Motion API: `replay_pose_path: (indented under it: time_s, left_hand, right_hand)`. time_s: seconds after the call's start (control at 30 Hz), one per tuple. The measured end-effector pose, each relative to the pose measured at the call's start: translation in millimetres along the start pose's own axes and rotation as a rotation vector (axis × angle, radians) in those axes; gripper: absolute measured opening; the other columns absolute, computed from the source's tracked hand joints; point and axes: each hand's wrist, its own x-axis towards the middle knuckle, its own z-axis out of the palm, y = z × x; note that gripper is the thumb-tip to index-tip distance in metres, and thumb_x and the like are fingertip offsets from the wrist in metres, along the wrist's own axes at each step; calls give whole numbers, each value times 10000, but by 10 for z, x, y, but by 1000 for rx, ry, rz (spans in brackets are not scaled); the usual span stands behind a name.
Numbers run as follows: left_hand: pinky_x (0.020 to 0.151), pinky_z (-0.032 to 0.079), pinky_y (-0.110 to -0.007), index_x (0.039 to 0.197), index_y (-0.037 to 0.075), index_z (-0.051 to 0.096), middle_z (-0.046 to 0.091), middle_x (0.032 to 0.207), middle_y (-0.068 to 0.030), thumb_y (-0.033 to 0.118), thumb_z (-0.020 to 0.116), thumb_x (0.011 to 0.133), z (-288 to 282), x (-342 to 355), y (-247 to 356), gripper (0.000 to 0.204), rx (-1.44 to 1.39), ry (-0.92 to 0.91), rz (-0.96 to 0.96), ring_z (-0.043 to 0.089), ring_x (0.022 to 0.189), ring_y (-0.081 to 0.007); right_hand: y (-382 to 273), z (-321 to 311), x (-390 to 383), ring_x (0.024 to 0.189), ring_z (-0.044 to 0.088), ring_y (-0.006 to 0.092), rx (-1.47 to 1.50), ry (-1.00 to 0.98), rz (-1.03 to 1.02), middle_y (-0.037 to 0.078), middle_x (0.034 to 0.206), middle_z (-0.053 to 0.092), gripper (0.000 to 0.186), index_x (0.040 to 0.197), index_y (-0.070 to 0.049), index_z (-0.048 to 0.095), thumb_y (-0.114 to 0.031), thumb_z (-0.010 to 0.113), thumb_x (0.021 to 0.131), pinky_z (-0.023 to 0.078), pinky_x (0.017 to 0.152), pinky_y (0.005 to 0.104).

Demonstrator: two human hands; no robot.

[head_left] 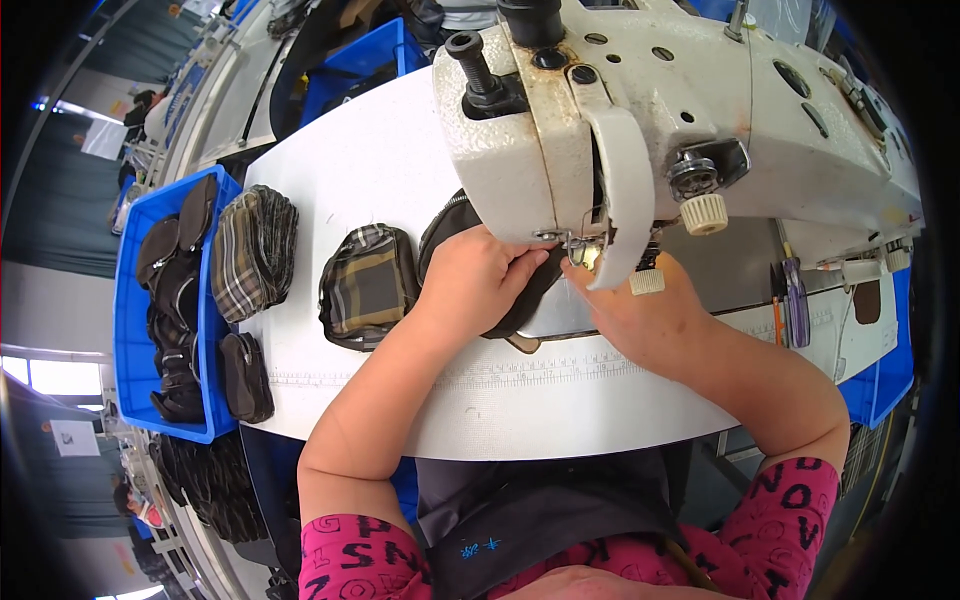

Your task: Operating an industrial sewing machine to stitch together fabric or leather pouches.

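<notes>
A white industrial sewing machine [500, 150] stands in front of me, its presser foot and needle area between my hands. My left hand [470, 280] is closed on a dark, rounded fabric piece [540, 300], thumb and fingertips pressed together just left of the needle. The piece's zipper-like edge [450, 220] curves out behind that hand. On the other side of the foot is my right hand [650, 315], with one fingertip close to the needle. The machine head hides its other fingers, so their grip does not show.
Left of my forearm lies a plaid pouch piece [368, 290]. Beyond it are a stack of plaid pieces [254, 250], a small dark pouch [246, 375] and a blue bin [215, 400] of dark pouches. Purple-handled snips [795, 300] lie at right. A ruler strip [480, 378] crosses the table.
</notes>
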Motion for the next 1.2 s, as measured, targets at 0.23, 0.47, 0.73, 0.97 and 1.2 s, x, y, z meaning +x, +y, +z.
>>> replay_pose_path:
  time_s: [0.23, 0.47, 0.73, 0.97, 1.2]
  left_hand:
    - [729, 556, -433, 985, 50, 756, 716, 876, -151, 164, 733, 928, -3, -25, -103, 129, 43, -5, 1, 691, 826, -353]
    - [750, 565, -427, 1031, 69, 760, 726, 943, -141, 207, 784, 890, -13, 6, -116, 198, 1, -23, -74, 698, 853, -344]
    - [761, 567, -444, 1062, 106, 756, 731, 965, -121, 198, 769, 896, 103, 57, -165, 189, 154, 50, 37, 702, 904, -346]
    - [773, 562, -457, 1112, 113, 729, 733, 1016, -132, 144, 727, 914, 43, 65, -187, 201, -95, 88, -55, 701, 916, -373]
    - [821, 554, -454, 1065, 114, 678, 688, 1093, -87, 181, 816, 843, 28, -83, -30, 269, -74, 102, 64, 671, 995, -364]
  right_hand:
    - [-2, -1, 24, 772, 615, 299, 74, 57, 10, 110, 844, 618, 537, 1319, -89, 688, -79, 736, 785, 490, 659, 427]
    - [54, 52, -27, 789, 624, 311, 107, 1, -50, 119, 864, 628, 557, 1335, -75, 674, -72, 730, 780, 495, 667, 434]
    - [40, 20, 20, 874, 652, 306, 12, 75, -125, 152, 1190, 695, 516, 1283, 19, 680, -40, 685, 771, 514, 789, 411]
    - [-2, -52, 114, 1093, 665, 252, -49, 92, -200, 164, 1376, 637, 467, 1228, 56, 701, -44, 652, 775, 510, 929, 407]
    - [52, 24, 42, 1039, 662, 269, 22, 134, -162, 155, 1357, 653, 453, 1211, 53, 705, -44, 657, 771, 499, 902, 403]
